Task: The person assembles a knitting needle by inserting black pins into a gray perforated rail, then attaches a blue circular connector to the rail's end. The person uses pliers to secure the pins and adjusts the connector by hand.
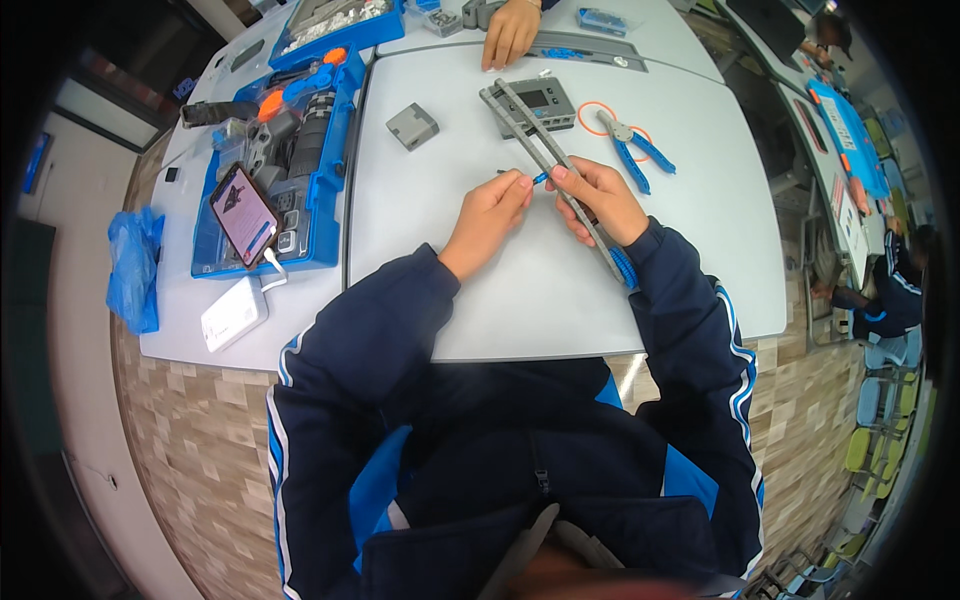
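Observation:
Above the white table, my right hand is closed around a long grey frame of two parallel beams. Its far end reaches over a grey controller box with a small dark screen. Blue parts show at the frame's near end, beside my right sleeve. My left hand pinches a small blue connector pin against the side of the frame, close to my right thumb. Part of the pin is hidden by my fingers. Pliers with blue handles lie to the right, across an orange ring.
At left, a blue bin holds grey and orange parts, with a phone on it cabled to a white power bank. A grey block sits mid-table. Another person's hand touches the far side near a grey tray.

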Demonstrator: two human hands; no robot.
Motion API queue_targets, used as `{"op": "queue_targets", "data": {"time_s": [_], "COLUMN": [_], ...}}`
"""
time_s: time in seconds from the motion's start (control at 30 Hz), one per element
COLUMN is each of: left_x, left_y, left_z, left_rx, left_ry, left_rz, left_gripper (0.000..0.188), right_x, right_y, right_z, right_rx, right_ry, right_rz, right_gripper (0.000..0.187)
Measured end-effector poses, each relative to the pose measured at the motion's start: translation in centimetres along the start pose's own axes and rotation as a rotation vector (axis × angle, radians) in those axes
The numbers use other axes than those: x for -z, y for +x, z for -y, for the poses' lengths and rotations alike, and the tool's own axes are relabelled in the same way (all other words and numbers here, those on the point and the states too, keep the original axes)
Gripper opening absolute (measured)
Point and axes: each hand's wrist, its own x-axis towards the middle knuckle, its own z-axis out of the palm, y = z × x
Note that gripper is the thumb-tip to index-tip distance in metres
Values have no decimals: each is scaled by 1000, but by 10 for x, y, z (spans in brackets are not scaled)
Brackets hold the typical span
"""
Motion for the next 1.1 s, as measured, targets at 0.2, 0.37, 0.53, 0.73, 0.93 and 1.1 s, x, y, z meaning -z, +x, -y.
{"op": "queue_targets", "data": {"time_s": [0.2,0.37,0.53,0.73,0.93,1.1], "left_x": [1,-1,-2,3,7,4], "left_y": [-20,-10,3,3,6,-2], "left_z": [-3,4,10,18,17,9], "left_rx": [193,56,26,-35,-157,-169], "left_ry": [-517,-224,-215,-180,225,391], "left_rz": [128,152,46,49,-127,-47], "left_gripper": [33,31,29,25,14,11], "right_x": [69,96,63,25,10,4], "right_y": [-19,-35,-17,-6,0,5], "right_z": [43,35,17,9,2,-1], "right_rx": [134,174,109,-63,-108,-104], "right_ry": [25,206,307,305,270,99], "right_rz": [-566,-341,-88,84,54,29], "right_gripper": [49,47,47,44,35,31]}}
